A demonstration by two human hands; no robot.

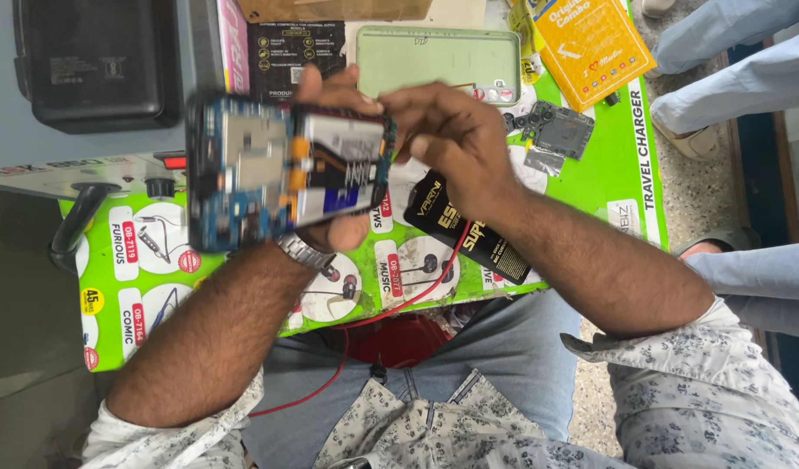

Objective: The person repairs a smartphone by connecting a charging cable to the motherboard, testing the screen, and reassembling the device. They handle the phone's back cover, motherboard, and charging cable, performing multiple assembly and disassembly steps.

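Note:
An opened smartphone [282, 169] with its back cover off shows a blue circuit board, metal shields and a battery. My left hand [334, 227] grips it from below, fingers wrapped around its body, a metal watch on the wrist. My right hand [456, 139] pinches at the phone's right end with thumb and fingers, near the small bottom board. The phone is held above a green printed mat [156, 287].
A pale green phone back cover [439, 61] lies at the mat's far edge. A grey metal frame part [560, 130] sits at the right. A black battery [469, 234] and a red wire [399, 304] lie below my hands. A black box [95, 61] stands top left. Another person's legs [738, 52] are at the right.

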